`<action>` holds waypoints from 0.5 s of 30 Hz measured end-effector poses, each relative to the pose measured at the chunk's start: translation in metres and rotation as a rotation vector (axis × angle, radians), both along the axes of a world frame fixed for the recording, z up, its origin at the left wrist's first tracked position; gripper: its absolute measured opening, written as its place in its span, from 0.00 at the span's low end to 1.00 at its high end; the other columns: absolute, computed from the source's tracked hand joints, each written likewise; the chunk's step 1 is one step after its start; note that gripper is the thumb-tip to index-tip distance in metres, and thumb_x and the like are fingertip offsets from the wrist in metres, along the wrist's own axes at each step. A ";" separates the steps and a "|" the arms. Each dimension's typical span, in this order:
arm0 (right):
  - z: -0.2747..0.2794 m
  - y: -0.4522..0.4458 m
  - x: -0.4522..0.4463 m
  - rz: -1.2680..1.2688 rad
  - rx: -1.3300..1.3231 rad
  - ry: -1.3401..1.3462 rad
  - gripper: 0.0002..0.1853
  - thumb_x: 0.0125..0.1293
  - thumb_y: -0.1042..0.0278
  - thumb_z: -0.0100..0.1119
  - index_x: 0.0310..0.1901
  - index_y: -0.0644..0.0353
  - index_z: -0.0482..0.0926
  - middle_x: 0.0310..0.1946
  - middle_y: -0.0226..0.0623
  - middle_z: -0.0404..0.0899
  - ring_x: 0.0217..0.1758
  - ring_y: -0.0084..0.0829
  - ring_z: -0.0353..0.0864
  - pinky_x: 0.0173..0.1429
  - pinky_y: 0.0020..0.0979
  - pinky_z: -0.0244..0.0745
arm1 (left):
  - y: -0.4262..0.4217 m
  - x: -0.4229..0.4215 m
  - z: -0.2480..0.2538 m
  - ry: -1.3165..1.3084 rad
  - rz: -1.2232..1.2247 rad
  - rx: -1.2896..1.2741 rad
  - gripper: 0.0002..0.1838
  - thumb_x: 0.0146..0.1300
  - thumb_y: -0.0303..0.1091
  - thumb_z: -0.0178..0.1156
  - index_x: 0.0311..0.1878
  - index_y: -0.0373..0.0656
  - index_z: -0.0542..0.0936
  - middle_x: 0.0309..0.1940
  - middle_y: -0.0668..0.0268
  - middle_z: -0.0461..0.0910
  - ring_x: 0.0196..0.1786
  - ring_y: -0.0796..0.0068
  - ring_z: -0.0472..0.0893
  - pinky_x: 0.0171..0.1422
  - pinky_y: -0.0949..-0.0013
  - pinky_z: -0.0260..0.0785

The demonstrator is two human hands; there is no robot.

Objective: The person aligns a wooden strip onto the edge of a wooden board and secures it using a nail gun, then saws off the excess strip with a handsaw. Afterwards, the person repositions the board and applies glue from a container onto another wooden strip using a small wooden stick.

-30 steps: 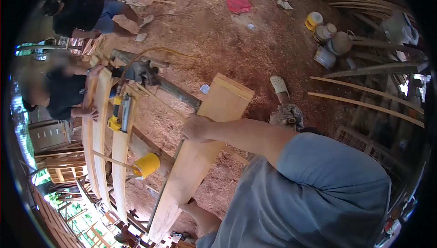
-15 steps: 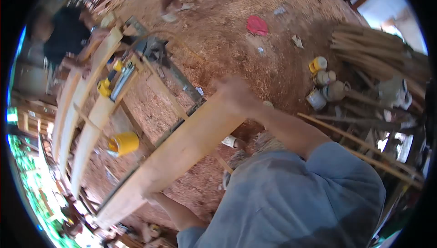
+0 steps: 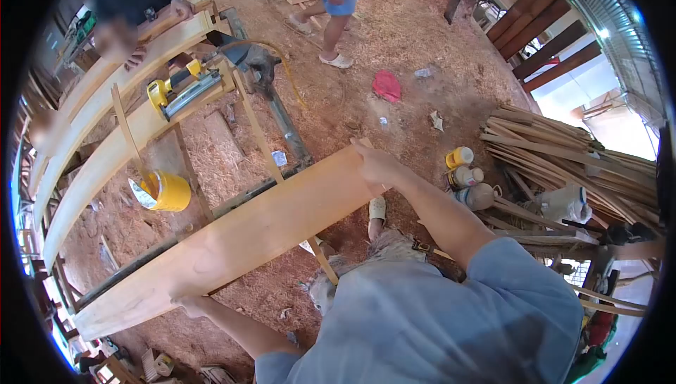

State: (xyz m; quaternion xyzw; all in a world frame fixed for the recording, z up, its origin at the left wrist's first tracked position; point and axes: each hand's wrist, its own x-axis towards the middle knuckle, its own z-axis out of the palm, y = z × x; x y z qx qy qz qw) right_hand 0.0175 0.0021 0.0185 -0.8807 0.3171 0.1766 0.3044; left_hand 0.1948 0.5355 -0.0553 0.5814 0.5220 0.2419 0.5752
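A long, wide wooden plank (image 3: 260,225) lies slantwise across the view in front of me. My right hand (image 3: 378,167) is closed round its near right end, with the thumb side along the end edge. Lower left, my left hand (image 3: 190,304) grips the plank's long edge nearest my body; its fingers are partly hidden beneath the wood. Under the plank run a dark metal rail (image 3: 243,197) and a thin wooden strip (image 3: 258,130) that crosses it.
Left stand curved boards (image 3: 98,165) with a yellow power tool (image 3: 176,91) on top and a yellow bucket (image 3: 171,192) beside them. Two people are at the far side. To the right are jars (image 3: 467,176) and a stack of wooden strips (image 3: 556,151). Shavings cover the floor.
My view has swung, showing more of the right side. The plank and both hands sit further left in view, still joined. The far person in shorts has come more fully into view.
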 end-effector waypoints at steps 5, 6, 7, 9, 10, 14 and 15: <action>0.012 0.010 -0.019 0.142 -0.110 0.073 0.41 0.64 0.65 0.49 0.79 0.56 0.51 0.46 0.66 0.81 0.48 0.60 0.83 0.54 0.52 0.76 | -0.011 -0.002 0.016 -0.012 0.006 0.016 0.36 0.71 0.55 0.56 0.52 0.18 0.79 0.51 0.44 0.83 0.48 0.54 0.85 0.50 0.54 0.82; 0.012 0.013 -0.027 0.140 -0.118 0.073 0.41 0.64 0.65 0.49 0.79 0.56 0.51 0.46 0.66 0.81 0.48 0.60 0.83 0.54 0.52 0.76 | -0.010 -0.001 0.014 0.005 -0.007 -0.002 0.36 0.71 0.54 0.55 0.52 0.18 0.80 0.51 0.44 0.83 0.48 0.54 0.85 0.50 0.54 0.82; 0.008 0.017 -0.035 0.127 -0.104 0.069 0.41 0.64 0.65 0.49 0.79 0.58 0.50 0.45 0.66 0.81 0.48 0.60 0.83 0.54 0.52 0.76 | -0.011 -0.001 0.011 0.002 -0.007 -0.009 0.36 0.71 0.54 0.55 0.52 0.18 0.80 0.51 0.44 0.83 0.48 0.54 0.85 0.50 0.54 0.82; 0.007 0.023 -0.050 0.123 -0.092 0.050 0.41 0.64 0.65 0.49 0.79 0.59 0.49 0.45 0.66 0.82 0.48 0.60 0.83 0.54 0.52 0.76 | -0.013 -0.002 0.013 -0.054 -0.027 0.053 0.35 0.72 0.53 0.55 0.52 0.18 0.80 0.49 0.44 0.84 0.46 0.54 0.85 0.49 0.55 0.82; 0.009 0.025 -0.056 0.147 -0.111 0.099 0.42 0.64 0.65 0.49 0.79 0.59 0.48 0.44 0.64 0.82 0.48 0.59 0.84 0.55 0.52 0.76 | -0.008 -0.001 0.011 -0.073 -0.021 0.058 0.35 0.72 0.53 0.55 0.52 0.18 0.80 0.49 0.44 0.84 0.46 0.54 0.85 0.49 0.55 0.82; 0.017 0.042 -0.086 0.155 -0.137 0.142 0.45 0.63 0.65 0.51 0.80 0.58 0.44 0.44 0.61 0.84 0.47 0.59 0.84 0.55 0.52 0.78 | 0.048 0.016 -0.043 0.129 -0.198 0.105 0.36 0.72 0.58 0.52 0.50 0.23 0.81 0.45 0.44 0.85 0.42 0.50 0.85 0.43 0.52 0.80; 0.029 0.050 -0.094 0.139 -0.095 0.188 0.43 0.62 0.65 0.51 0.79 0.59 0.48 0.45 0.60 0.84 0.48 0.58 0.84 0.54 0.52 0.78 | 0.057 0.022 -0.043 0.155 -0.308 0.064 0.37 0.72 0.59 0.51 0.49 0.23 0.82 0.42 0.45 0.86 0.38 0.48 0.85 0.40 0.51 0.80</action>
